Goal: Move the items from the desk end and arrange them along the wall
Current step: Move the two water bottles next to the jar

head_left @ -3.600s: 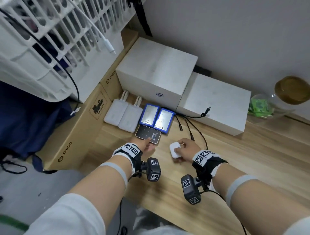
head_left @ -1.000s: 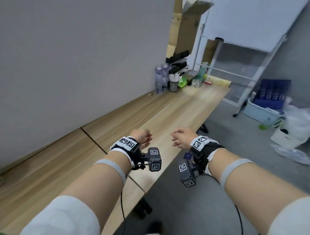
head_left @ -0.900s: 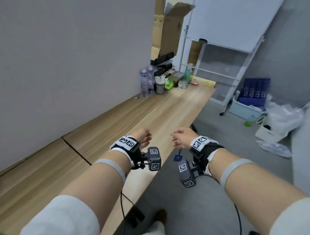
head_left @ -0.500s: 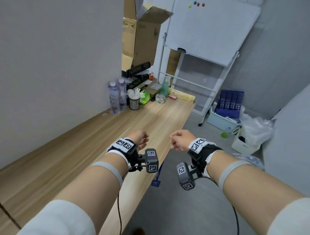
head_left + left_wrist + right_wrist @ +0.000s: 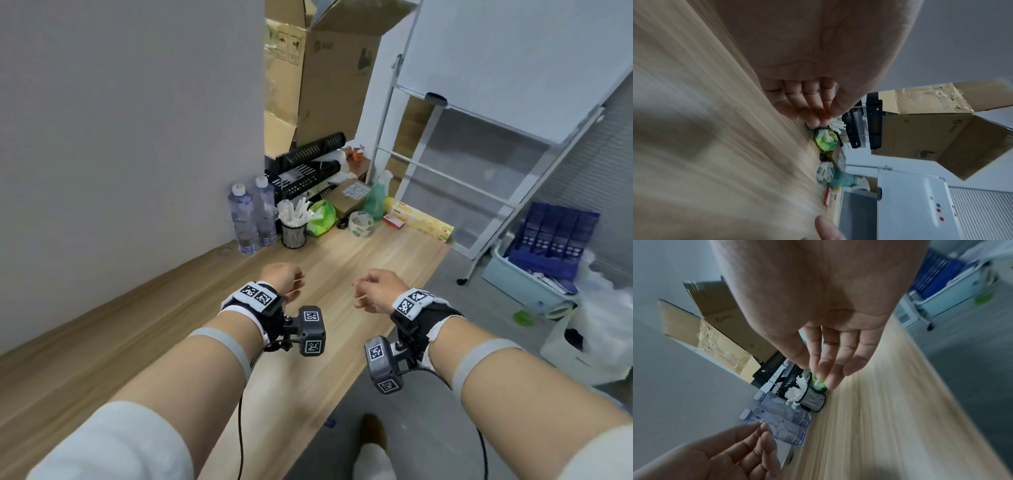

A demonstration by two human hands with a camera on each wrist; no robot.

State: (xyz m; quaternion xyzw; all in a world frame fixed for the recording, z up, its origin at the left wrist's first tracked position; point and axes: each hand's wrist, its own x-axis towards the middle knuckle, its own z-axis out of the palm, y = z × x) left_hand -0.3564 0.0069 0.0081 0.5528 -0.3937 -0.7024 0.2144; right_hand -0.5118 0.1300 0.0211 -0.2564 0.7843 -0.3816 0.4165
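Wooden desk (image 5: 342, 274) is stretching ahead of me; the items are sitting clustered at its far end, straight ahead of both hands and well apart from them. My left hand (image 5: 282, 278) is hovering nearer the wall (image 5: 120, 137), fingers (image 5: 807, 104) loosely curled, holding nothing. My right hand (image 5: 375, 289) is hovering level with it, fingers (image 5: 830, 356) relaxed, also holding nothing. Two water bottles (image 5: 251, 219) are standing upright against the wall, the mesh cup (image 5: 293, 234) just beside them. Judgement: the left hand is lying closer to the bottles, so it should be reaching first.
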